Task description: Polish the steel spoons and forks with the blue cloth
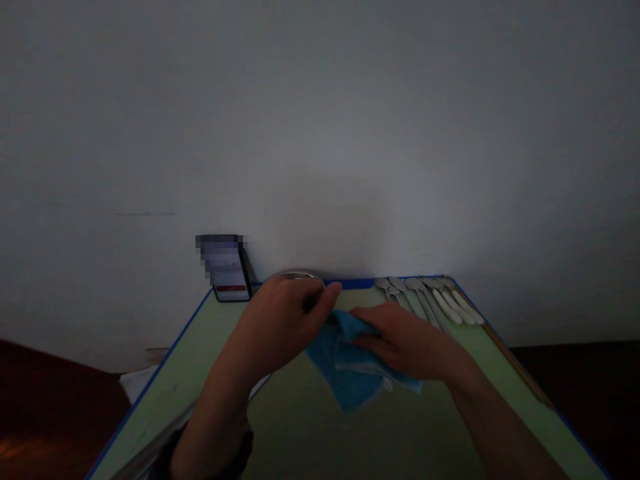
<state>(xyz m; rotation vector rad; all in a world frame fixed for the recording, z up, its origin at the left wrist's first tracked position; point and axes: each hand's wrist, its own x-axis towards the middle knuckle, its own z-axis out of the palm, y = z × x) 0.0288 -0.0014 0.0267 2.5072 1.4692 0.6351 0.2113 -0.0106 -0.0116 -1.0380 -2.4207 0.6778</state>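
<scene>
A blue cloth (345,377) hangs in loose folds over the middle of the table, pinched between the thumb and fingers of my right hand (405,340). Just left of it, my left hand (285,317) is curled with its back to me and its thumb pointing right. What its fingers hold, if anything, is hidden behind the hand. Beyond it shows the shiny metal rim (300,274) of a round thing, mostly covered by the hand.
Several metal spoons (415,287) lie at the back right, some with white handles (450,307). A phone (231,270) leans on the wall at the back left. A brown strip (517,363) runs along the right edge of the green table (350,447).
</scene>
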